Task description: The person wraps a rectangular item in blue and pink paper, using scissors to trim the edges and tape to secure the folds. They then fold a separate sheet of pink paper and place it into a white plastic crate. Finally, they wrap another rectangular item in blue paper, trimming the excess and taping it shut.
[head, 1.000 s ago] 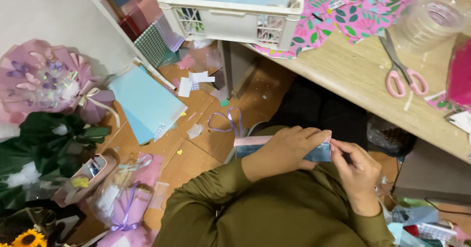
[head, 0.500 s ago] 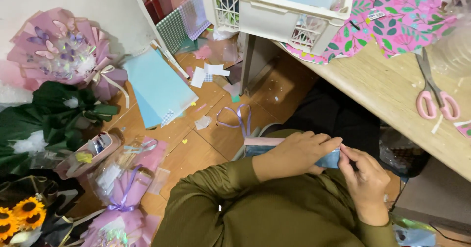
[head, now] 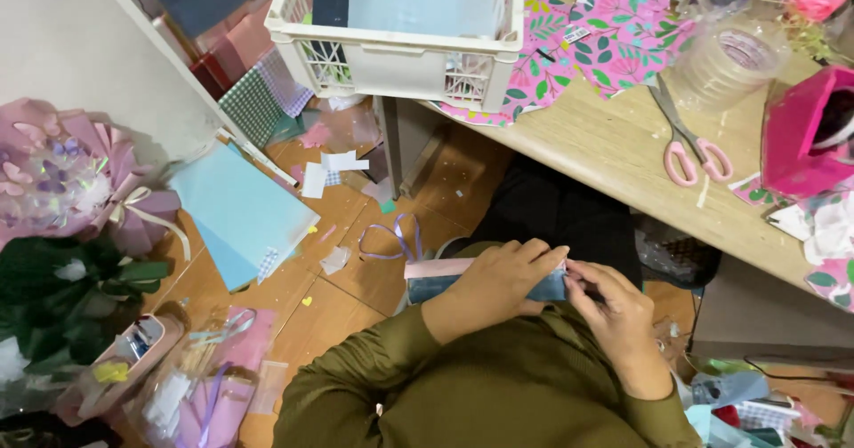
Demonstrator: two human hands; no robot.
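My left hand [head: 500, 283] and my right hand [head: 614, 310] both grip a narrow folded strip of paper [head: 433, 277], pink on top and dark blue below, held over my lap. The left hand covers the strip's middle from above. The right hand pinches its right end with the fingertips. Both arms wear olive green sleeves [head: 463, 386]. The part of the strip under my hands is hidden.
A wooden table [head: 614, 154] runs along the right with pink-handled scissors [head: 689, 150], a tape roll [head: 725, 61], floral pink paper [head: 623, 30] and a white crate [head: 400, 52]. On the floor lie light blue sheets [head: 236, 212], a purple ribbon [head: 391, 239], paper scraps and wrapped bouquets [head: 62, 181].
The view has shifted a little, bringing more of the table and scissors into sight. My hands stay on the strip, the right fingers working at its end.
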